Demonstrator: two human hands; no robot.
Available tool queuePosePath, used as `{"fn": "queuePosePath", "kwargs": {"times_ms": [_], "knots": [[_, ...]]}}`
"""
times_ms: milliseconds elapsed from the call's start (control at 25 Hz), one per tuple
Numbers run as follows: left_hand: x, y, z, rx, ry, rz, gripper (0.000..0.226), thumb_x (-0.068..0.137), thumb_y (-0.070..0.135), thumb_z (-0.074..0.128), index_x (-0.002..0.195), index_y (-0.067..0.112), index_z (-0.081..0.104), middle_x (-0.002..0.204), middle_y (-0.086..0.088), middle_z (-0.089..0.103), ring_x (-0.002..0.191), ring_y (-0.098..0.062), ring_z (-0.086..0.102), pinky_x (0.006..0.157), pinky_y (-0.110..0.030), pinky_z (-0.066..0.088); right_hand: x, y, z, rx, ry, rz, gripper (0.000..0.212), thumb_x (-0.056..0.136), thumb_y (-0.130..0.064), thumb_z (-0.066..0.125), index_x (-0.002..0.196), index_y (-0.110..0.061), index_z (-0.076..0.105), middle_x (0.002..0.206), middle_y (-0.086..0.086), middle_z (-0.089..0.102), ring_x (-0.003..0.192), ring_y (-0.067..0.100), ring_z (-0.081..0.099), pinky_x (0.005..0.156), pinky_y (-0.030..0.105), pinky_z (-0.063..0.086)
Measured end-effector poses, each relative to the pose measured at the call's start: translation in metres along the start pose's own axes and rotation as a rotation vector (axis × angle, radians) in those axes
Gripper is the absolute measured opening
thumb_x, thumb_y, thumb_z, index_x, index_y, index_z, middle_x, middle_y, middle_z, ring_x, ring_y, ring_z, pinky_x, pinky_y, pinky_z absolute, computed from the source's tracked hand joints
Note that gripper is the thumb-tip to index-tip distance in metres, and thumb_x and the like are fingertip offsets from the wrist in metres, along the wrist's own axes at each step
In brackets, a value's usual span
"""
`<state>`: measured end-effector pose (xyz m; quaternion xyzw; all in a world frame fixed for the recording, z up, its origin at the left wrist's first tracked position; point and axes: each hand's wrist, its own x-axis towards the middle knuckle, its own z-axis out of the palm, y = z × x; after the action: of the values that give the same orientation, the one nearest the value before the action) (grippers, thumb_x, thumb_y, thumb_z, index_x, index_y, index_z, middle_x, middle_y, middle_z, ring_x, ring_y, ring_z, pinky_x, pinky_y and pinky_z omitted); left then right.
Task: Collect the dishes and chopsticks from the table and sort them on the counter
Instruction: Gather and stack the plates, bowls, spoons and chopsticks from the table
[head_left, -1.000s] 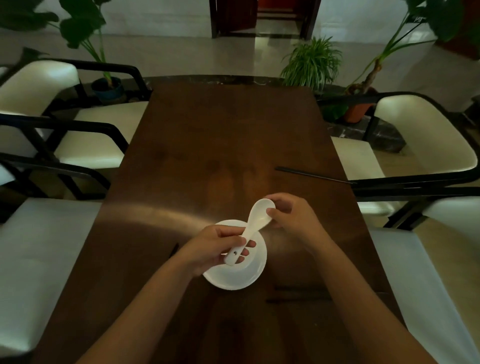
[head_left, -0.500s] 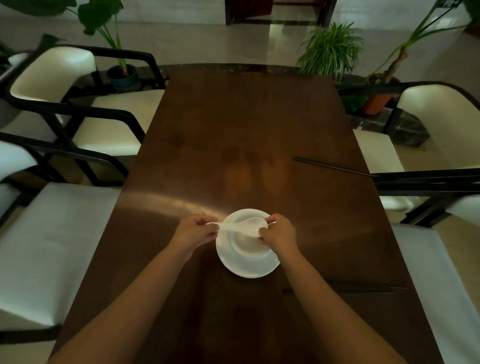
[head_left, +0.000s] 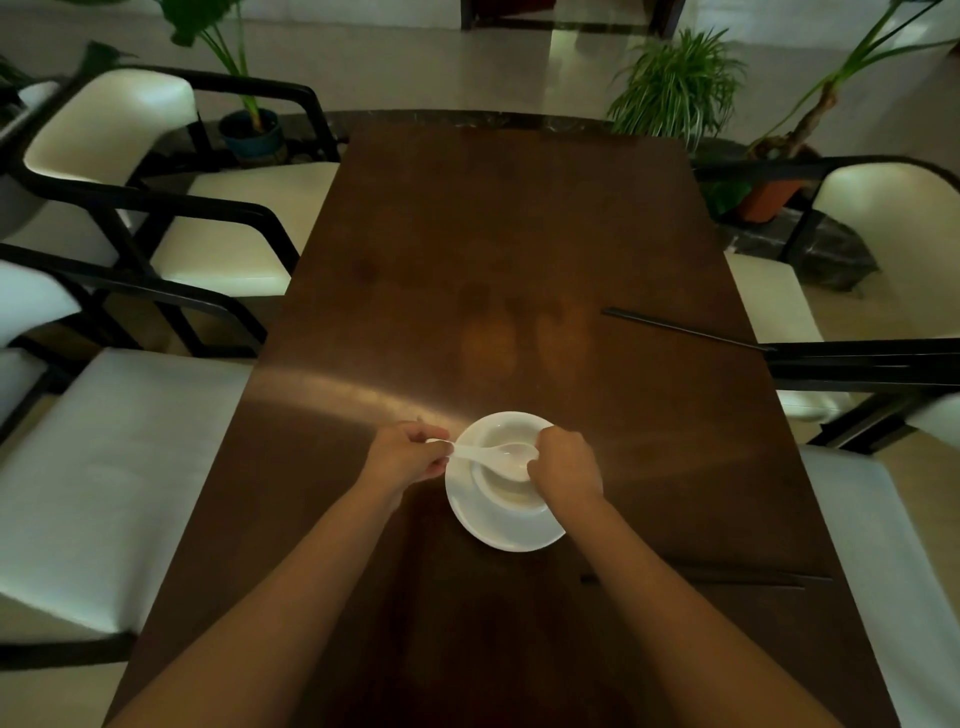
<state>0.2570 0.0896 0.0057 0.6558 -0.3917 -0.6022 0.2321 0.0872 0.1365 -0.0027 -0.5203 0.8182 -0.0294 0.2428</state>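
Note:
A white bowl (head_left: 501, 493) sits on a white plate (head_left: 498, 530) on the dark wooden table (head_left: 467, 260). A white ceramic spoon (head_left: 493, 454) lies across the bowl, its scoop inside. My left hand (head_left: 410, 454) pinches the spoon's handle at the plate's left edge. My right hand (head_left: 563, 467) curls over the bowl's right rim, next to the spoon's scoop. One pair of black chopsticks (head_left: 680, 328) lies near the right table edge, further away. Another dark pair (head_left: 727, 578) lies on the table to the right of my right forearm.
Cream chairs with black frames stand along both sides: chairs at the left (head_left: 171, 234) and a chair at the right (head_left: 883, 249). Potted plants (head_left: 675, 88) stand on the floor beyond the table's far end.
The spoon went from raised and upright above the plate to lying across the bowl. Both hands came down with it; the left now holds the handle end, the right is at the bowl's rim.

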Motion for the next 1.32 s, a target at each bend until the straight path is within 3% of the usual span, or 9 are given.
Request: {"fn": "queuePosePath", "kwargs": {"times_ms": [120, 320, 600, 760, 880, 1040, 1200, 1320], "knots": [[-0.002, 0.001, 0.000, 0.015, -0.006, 0.012, 0.019, 0.078, -0.002, 0.068, 0.096, 0.004, 0.062, 0.093, -0.019, 0.063, 0.068, -0.017, 0.061, 0.052, -0.015, 0.054, -0.005, -0.003, 0.001, -0.052, -0.016, -0.032, 0.023, 0.088, -0.007, 0.050, 0.108, -0.006, 0.061, 0.109, 0.013, 0.066, 0.099, 0.026, 0.062, 0.080, 0.033, 0.050], [-0.006, -0.002, -0.003, 0.028, -0.025, 0.003, 0.025, 0.080, -0.001, 0.067, 0.104, 0.002, 0.060, 0.100, -0.018, 0.063, 0.072, -0.018, 0.063, 0.053, -0.015, 0.055, -0.015, -0.007, -0.001, -0.092, -0.002, -0.081, 0.019, 0.088, -0.005, 0.048, 0.103, -0.005, 0.059, 0.105, 0.013, 0.066, 0.095, 0.026, 0.062, 0.074, 0.031, 0.046], [-0.007, -0.009, -0.002, 0.022, -0.030, 0.038, 0.028, 0.083, -0.002, 0.062, 0.110, -0.006, 0.059, 0.099, -0.020, 0.062, 0.069, -0.018, 0.062, 0.070, -0.027, 0.055, -0.020, 0.001, 0.003, -0.021, 0.039, -0.098, 0.032, 0.089, -0.004, 0.048, 0.119, -0.008, 0.059, 0.119, 0.013, 0.060, 0.104, 0.027, 0.059, 0.089, 0.035, 0.048], [-0.009, -0.009, -0.005, 0.025, -0.051, 0.012, 0.026, 0.086, 0.005, 0.060, 0.112, 0.002, 0.057, 0.102, -0.018, 0.064, 0.070, -0.016, 0.064, 0.060, -0.021, 0.055, -0.026, 0.006, 0.011, 0.032, 0.087, -0.151, 0.034, 0.089, -0.001, 0.048, 0.120, -0.009, 0.059, 0.122, 0.011, 0.059, 0.107, 0.027, 0.058, 0.094, 0.038, 0.048], [-0.009, -0.010, -0.008, 0.013, -0.055, 0.007, 0.020, 0.089, 0.010, 0.058, 0.108, 0.007, 0.058, 0.102, -0.015, 0.065, 0.073, -0.017, 0.065, 0.065, -0.025, 0.055, -0.034, 0.008, 0.017, -0.070, 0.070, -0.250, 0.032, 0.088, -0.004, 0.051, 0.118, -0.011, 0.059, 0.119, 0.008, 0.061, 0.107, 0.023, 0.056, 0.091, 0.035, 0.048], [-0.008, -0.022, -0.032, 0.005, 0.128, 0.068, 0.011, 0.090, 0.012, 0.054, 0.095, 0.008, 0.063, 0.099, -0.013, 0.067, 0.074, -0.020, 0.065, 0.073, -0.032, 0.054, -0.049, 0.001, 0.020, -0.114, 0.188, -0.350, 0.030, 0.086, -0.007, 0.056, 0.116, -0.008, 0.061, 0.114, 0.009, 0.064, 0.105, 0.024, 0.057, 0.087, 0.036, 0.051], [-0.028, -0.075, -0.082, 0.488, 0.276, 0.261, 0.023, 0.085, 0.026, 0.060, 0.105, 0.018, 0.064, 0.102, -0.006, 0.067, 0.086, -0.016, 0.063, 0.078, -0.032, 0.050, -0.073, -0.018, 0.037, -0.048, 0.405, -0.673, 0.023, 0.069, -0.003, 0.075, 0.092, -0.005, 0.072, 0.088, 0.012, 0.073, 0.079, 0.027, 0.068, 0.067, 0.038, 0.058], [-0.045, -0.117, -0.100, 0.801, 0.354, 0.247, 0.043, 0.079, 0.042, 0.064, 0.116, 0.021, 0.058, 0.115, -0.001, 0.057, 0.098, -0.019, 0.059, 0.073, -0.031, 0.048, -0.081, -0.041, 0.059, -0.007, 0.304, -0.865, 0.031, 0.071, -0.002, 0.072, 0.102, -0.006, 0.070, 0.098, 0.011, 0.072, 0.086, 0.026, 0.068, 0.069, 0.037, 0.058]]}}
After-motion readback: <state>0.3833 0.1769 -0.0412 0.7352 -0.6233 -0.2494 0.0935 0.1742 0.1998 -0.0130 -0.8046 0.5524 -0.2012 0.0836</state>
